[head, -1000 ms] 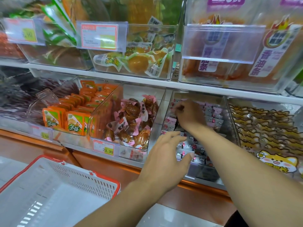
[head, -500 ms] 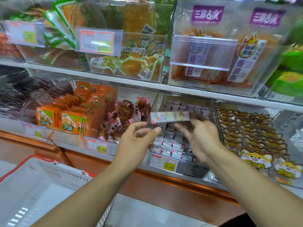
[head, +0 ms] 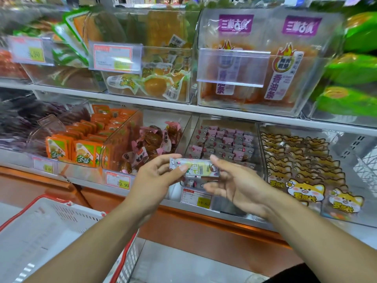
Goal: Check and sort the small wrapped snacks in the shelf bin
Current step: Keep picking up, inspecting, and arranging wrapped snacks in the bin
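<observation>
The grip is shared: the left hand [head: 155, 176] pinches the left end of a small wrapped snack [head: 194, 167] between thumb and fingers, while the right hand [head: 236, 185] meets its right end with the thumb on top and the fingers loosely spread beneath, palm turned up. Whether the right hand truly pinches the wrapper or only steadies it, I cannot tell.

The snack is held level and lengthwise in the air, in front of the bin [head: 222, 146] it seems to belong to, near the bin's front edge. Held by its ends like this, the printed face stays uncovered and turned toward the camera, which suits checking the wrapper or its label.

The bin sits on the lower shelf, right of centre, with rows of similar pink and white packets [head: 228, 139] laid flat inside. Left of it is a bin of brown twist-wrapped pieces [head: 151, 144]; right of it, yellow cat-print packs [head: 302, 166]. A red-rimmed basket [head: 67, 213] waits near left, probably for rejects.
</observation>
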The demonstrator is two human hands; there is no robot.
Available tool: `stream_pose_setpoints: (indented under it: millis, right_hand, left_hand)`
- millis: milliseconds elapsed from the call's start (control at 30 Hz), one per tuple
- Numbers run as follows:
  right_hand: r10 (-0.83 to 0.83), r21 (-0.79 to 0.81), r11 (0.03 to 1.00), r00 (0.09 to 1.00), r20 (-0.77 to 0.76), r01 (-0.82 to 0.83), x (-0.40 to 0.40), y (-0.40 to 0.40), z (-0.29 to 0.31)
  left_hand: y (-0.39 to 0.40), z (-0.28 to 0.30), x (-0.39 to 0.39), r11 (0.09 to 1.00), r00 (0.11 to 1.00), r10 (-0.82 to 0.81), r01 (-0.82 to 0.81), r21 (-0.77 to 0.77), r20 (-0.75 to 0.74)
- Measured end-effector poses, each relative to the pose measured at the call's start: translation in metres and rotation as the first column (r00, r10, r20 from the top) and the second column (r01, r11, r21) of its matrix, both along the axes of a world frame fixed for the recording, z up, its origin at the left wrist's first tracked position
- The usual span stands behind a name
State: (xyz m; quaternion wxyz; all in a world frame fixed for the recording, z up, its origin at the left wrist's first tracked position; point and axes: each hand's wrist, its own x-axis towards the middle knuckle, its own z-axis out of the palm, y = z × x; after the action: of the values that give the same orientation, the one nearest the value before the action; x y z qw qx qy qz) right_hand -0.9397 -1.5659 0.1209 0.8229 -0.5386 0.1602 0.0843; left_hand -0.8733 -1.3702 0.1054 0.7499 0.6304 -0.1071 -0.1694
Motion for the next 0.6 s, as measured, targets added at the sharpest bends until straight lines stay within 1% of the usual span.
stream_pose_setpoints:
  millis: [67,133,200,267,333,367,433,500,533,567,600]
  right_hand:
    - [-0.021,0.011,1.000,0.999,0.031,0.021,0.001,0.000,-0.002]
    - [-0.045,0.009,0.999,0.996,0.074,0.044,0.001,0.000,-0.005]
    - [-0.060,-0.058,0.996,0.987,0.152,0.070,0.001,-0.001,-0.007]
    - [-0.056,-0.225,0.968,0.968,0.244,0.113,-0.002,0.000,-0.008]
    - [-0.014,-0.431,0.887,0.944,0.330,0.164,-0.005,0.001,-0.008]
    - [0.016,-0.510,0.840,0.931,0.364,0.185,-0.006,0.002,-0.008]
    - [0.052,-0.597,0.777,0.925,0.378,0.200,-0.007,0.003,-0.009]
    - [0.090,-0.621,0.769,0.937,0.336,0.149,-0.007,0.002,-0.009]
    - [0.109,-0.604,0.789,0.942,0.318,0.113,-0.007,0.000,-0.008]
    - [0.109,-0.553,0.829,0.945,0.307,0.083,-0.007,-0.001,-0.009]
    - [0.083,-0.469,0.881,0.954,0.288,0.064,-0.006,-0.002,-0.010]
  left_hand:
    - [-0.002,-0.001,-0.001,0.999,0.998,0.038,-0.038,-0.015,-0.043]
    - [-0.005,-0.001,-0.003,0.995,0.987,0.044,-0.057,-0.079,-0.156]
    - [-0.008,-0.002,-0.006,0.990,0.965,0.007,-0.045,-0.136,-0.263]
    - [-0.009,-0.002,-0.008,0.984,0.949,-0.052,-0.004,-0.178,-0.310]
    - [-0.011,-0.002,-0.008,0.978,0.944,-0.107,0.043,-0.206,-0.311]
    - [-0.012,-0.002,-0.008,0.976,0.946,-0.114,0.049,-0.213,-0.305]
    - [-0.013,-0.003,-0.007,0.976,0.955,-0.104,0.044,-0.214,-0.279]
    - [-0.012,-0.002,-0.005,0.977,0.969,-0.105,0.058,-0.207,-0.223]
    - [-0.011,-0.002,-0.004,0.977,0.975,-0.108,0.068,-0.203,-0.193]
    - [-0.010,-0.002,-0.004,0.977,0.978,-0.111,0.075,-0.202,-0.174]
    - [-0.009,-0.002,-0.004,0.976,0.980,-0.115,0.080,-0.204,-0.165]
